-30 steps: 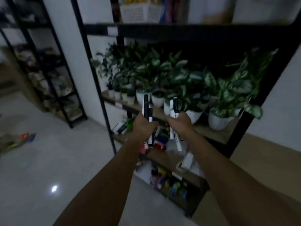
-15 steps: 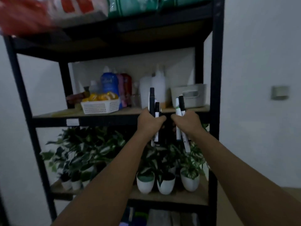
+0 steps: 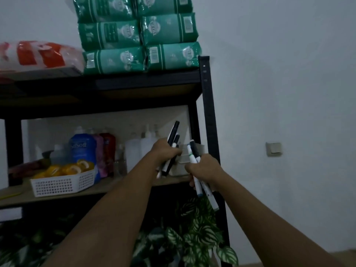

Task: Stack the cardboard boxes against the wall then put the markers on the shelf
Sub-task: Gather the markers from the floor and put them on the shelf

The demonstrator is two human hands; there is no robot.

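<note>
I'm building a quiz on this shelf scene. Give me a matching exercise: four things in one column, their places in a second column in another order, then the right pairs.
1. green packs
2. white basket
3. markers
4. leafy plants

A. gripped in both hands
B. stacked on the top shelf
C. below the shelf with the bottles
D. left on the shelf with the bottles

Pairs: 1-B, 2-D, 3-A, 4-C

The left hand [image 3: 166, 152] covers the middle of its markers [image 3: 172, 139], so their count is unclear. The right hand [image 3: 205, 171] likewise hides the middle of its markers [image 3: 193, 154]. A pale bin [image 3: 183, 166] at 12 o'clock from the right hand is mostly hidden behind both hands. The green packs [image 3: 138, 35] are cut off by the top edge. Bottle labels [image 3: 80, 145] are too blurred to read fully.
</note>
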